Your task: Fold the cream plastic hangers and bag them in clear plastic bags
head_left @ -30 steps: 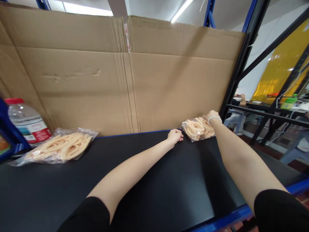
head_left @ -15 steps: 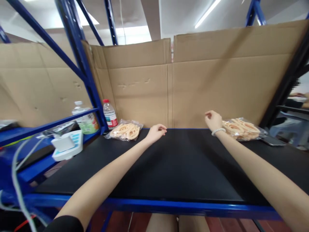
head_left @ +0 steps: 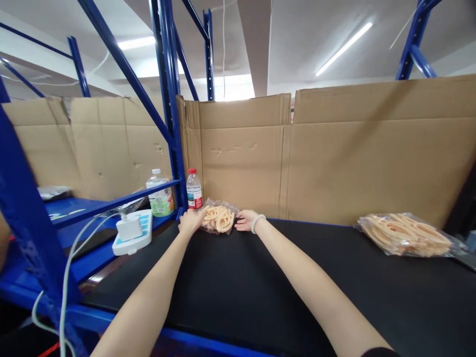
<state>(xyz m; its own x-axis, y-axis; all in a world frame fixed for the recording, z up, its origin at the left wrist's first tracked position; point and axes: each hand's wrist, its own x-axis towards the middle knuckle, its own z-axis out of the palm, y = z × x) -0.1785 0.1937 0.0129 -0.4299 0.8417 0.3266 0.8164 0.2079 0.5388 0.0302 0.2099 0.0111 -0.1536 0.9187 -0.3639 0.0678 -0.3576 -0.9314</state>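
Clear bag of beige loops [head_left: 219,218] at far left of black tabletop [head_left: 282,287], before cardboard wall [head_left: 334,158]. Gripped on left edge by left hand [head_left: 190,221]; touched on right edge by right hand [head_left: 246,220], fingers loosely curled. Red-capped bottle [head_left: 194,190] just beyond; label unreadable. Second bag [head_left: 407,234] far right.

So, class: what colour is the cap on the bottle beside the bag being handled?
Red cap, head view.
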